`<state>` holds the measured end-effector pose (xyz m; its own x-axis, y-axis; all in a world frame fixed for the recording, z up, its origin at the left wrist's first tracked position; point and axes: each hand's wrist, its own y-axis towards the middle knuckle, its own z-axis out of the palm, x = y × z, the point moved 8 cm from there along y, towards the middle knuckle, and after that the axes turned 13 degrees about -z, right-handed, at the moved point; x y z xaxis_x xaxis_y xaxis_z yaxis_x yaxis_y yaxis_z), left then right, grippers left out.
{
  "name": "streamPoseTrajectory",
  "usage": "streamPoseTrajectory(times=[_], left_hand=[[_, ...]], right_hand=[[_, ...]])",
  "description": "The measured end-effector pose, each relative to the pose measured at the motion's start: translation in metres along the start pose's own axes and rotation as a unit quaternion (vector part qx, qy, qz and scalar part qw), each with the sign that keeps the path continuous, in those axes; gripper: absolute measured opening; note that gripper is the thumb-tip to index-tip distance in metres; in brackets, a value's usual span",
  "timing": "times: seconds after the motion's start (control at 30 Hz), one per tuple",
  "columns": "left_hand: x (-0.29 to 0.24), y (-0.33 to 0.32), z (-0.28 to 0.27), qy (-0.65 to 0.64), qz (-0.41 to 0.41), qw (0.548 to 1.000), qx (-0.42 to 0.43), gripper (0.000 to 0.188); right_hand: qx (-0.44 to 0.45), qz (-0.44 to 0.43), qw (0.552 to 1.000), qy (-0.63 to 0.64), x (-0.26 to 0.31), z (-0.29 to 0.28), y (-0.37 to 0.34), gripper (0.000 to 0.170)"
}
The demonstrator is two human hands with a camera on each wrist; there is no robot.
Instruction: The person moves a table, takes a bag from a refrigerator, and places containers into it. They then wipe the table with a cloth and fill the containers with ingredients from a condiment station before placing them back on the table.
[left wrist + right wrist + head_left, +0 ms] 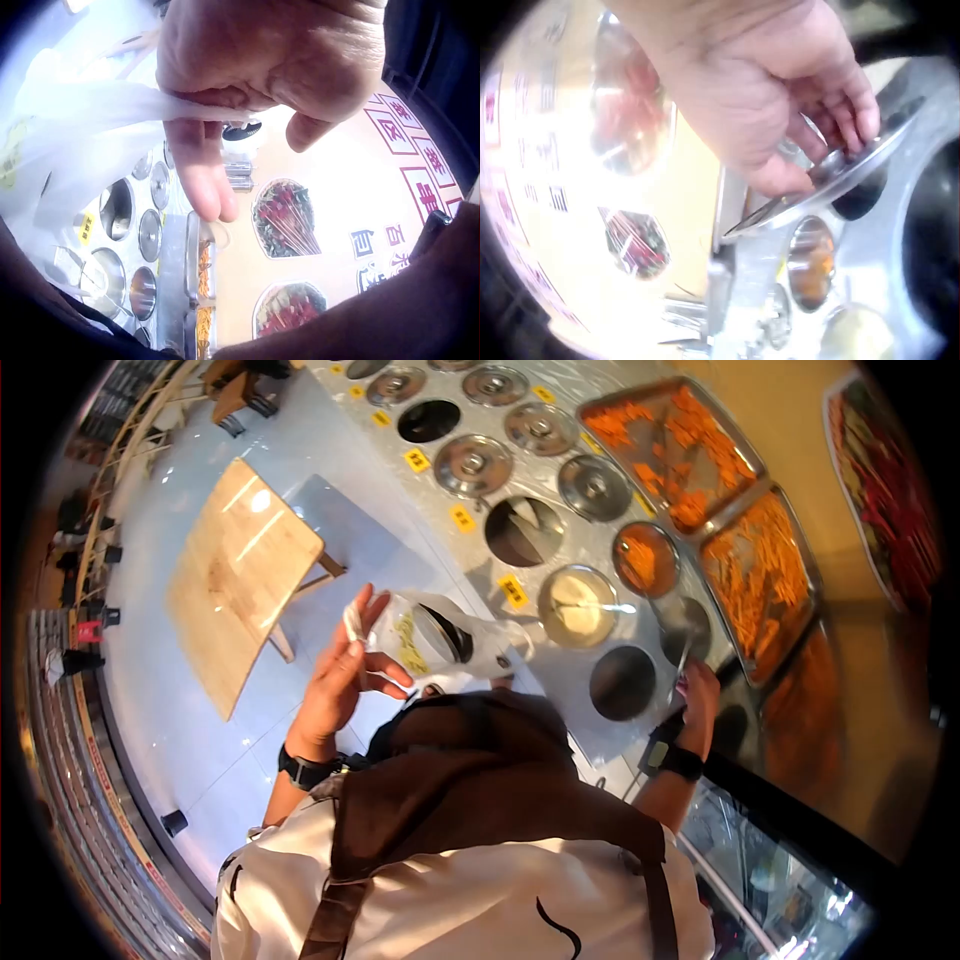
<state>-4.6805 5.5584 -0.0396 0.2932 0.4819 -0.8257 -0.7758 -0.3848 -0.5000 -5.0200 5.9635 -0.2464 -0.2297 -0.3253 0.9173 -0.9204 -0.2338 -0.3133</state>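
My left hand [338, 685] holds the gathered top of a thin clear plastic bag [97, 112], some fingers curled over it and others extended. Pale yellow-green strips [409, 645] show inside the bag, which hangs in front of the apron. By its knob, my right hand [780, 105] pinches a round metal lid [840, 187] that is tilted over the counter's wells. Near the lid are an open dark well [622, 683], a well of orange food [648, 558] and a well of cream-coloured sauce [575, 622] with a utensil in it.
Several wells along the counter have metal lids [473, 465], with yellow labels [513, 591] beside them. Two metal trays [815, 595] of shredded orange food lie to the right. A wooden table [240, 580] stands on the floor at left.
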Motion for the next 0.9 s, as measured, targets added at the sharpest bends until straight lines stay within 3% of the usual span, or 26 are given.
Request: streamPoseTrajectory(times=[0.03, 0.1, 0.17, 0.23, 0.27, 0.3, 0.33, 0.37, 0.4, 0.43, 0.47, 0.5, 0.57, 0.63, 0.67, 0.7, 0.73, 0.77, 0.8, 0.83, 0.9], left_hand=[[0.000, 0.000, 0.002, -0.007, 0.001, 1.000, 0.000, 0.065], [-0.001, 0.001, 0.005, -0.005, 0.004, 1.000, 0.011, 0.065], [-0.001, 0.002, 0.007, -0.003, 0.005, 1.000, 0.021, 0.065], [-0.003, -0.001, 0.004, 0.002, 0.010, 1.000, 0.016, 0.065], [-0.003, 0.000, 0.008, 0.000, 0.006, 1.000, 0.024, 0.065], [-0.004, -0.001, 0.009, -0.002, 0.004, 0.999, 0.032, 0.064], [-0.003, 0.000, 0.010, -0.006, 0.005, 0.999, 0.047, 0.064], [-0.003, -0.001, 0.011, -0.003, 0.007, 0.998, 0.057, 0.064], [-0.004, -0.003, 0.012, 0.001, 0.007, 0.998, 0.059, 0.064], [-0.004, -0.004, 0.013, 0.004, 0.008, 0.998, 0.062, 0.064], [-0.005, -0.006, 0.013, 0.005, 0.011, 0.998, 0.062, 0.064], [-0.005, -0.008, 0.013, 0.004, 0.011, 0.998, 0.056, 0.064], [-0.006, -0.013, 0.013, 0.005, 0.011, 0.999, 0.051, 0.065], [-0.007, -0.020, 0.003, 0.011, 0.016, 1.000, -0.021, 0.072], [-0.005, -0.023, -0.004, 0.012, 0.015, 0.999, -0.043, 0.072], [-0.002, -0.026, -0.007, 0.010, 0.016, 0.999, -0.041, 0.072], [0.002, -0.028, -0.013, -0.006, 0.014, 0.999, -0.050, 0.073], [0.005, -0.029, -0.016, -0.022, 0.014, 0.998, -0.061, 0.074], [0.007, -0.029, -0.017, -0.027, 0.010, 0.996, -0.080, 0.076], [0.009, -0.030, -0.016, -0.030, 0.012, 0.996, -0.083, 0.076], [0.012, -0.028, -0.017, -0.019, 0.000, 0.996, -0.093, 0.076]], right_hand=[[0.012, 0.007, 0.998, 0.055, 0.005, -0.002, -0.010, 0.035], [-0.027, 0.003, 0.953, 0.303, 0.001, 0.001, -0.021, 0.037], [-0.044, 0.020, 0.942, 0.333, 0.006, 0.015, -0.039, 0.038], [-0.051, -0.095, 0.916, 0.387, 0.011, 0.036, -0.048, 0.037], [0.012, -0.119, 0.919, 0.376, 0.074, 0.079, -0.070, 0.036], [0.153, -0.027, 0.873, 0.463, 0.083, 0.120, -0.075, 0.035], [0.232, 0.005, 0.793, 0.564, 0.146, 0.164, -0.109, 0.036], [0.272, 0.077, 0.851, 0.443, 0.116, 0.193, -0.099, 0.039], [0.555, -0.150, 0.737, 0.356, 0.156, 0.241, -0.115, 0.040], [0.598, -0.173, 0.781, 0.050, 0.159, 0.286, -0.124, 0.037], [0.647, -0.209, 0.733, -0.012, 0.162, 0.322, -0.146, 0.035], [0.655, -0.240, 0.714, -0.058, 0.156, 0.350, -0.158, 0.034], [0.587, -0.322, 0.728, -0.148, 0.171, 0.369, -0.167, 0.032], [0.587, -0.339, 0.734, -0.041, 0.177, 0.373, -0.151, 0.031], [0.582, -0.193, 0.788, 0.053, 0.171, 0.362, -0.127, 0.026], [0.545, -0.158, 0.819, 0.088, 0.160, 0.354, -0.089, 0.028], [0.457, -0.140, 0.876, 0.062, 0.155, 0.332, -0.048, 0.023], [0.357, -0.189, 0.914, 0.021, 0.152, 0.310, -0.004, 0.022], [0.202, -0.391, 0.887, -0.140, 0.150, 0.280, 0.042, 0.022], [0.131, -0.382, 0.883, -0.239, 0.140, 0.261, 0.078, 0.025], [0.074, -0.341, 0.863, -0.365, 0.142, 0.248, 0.120, 0.037]])
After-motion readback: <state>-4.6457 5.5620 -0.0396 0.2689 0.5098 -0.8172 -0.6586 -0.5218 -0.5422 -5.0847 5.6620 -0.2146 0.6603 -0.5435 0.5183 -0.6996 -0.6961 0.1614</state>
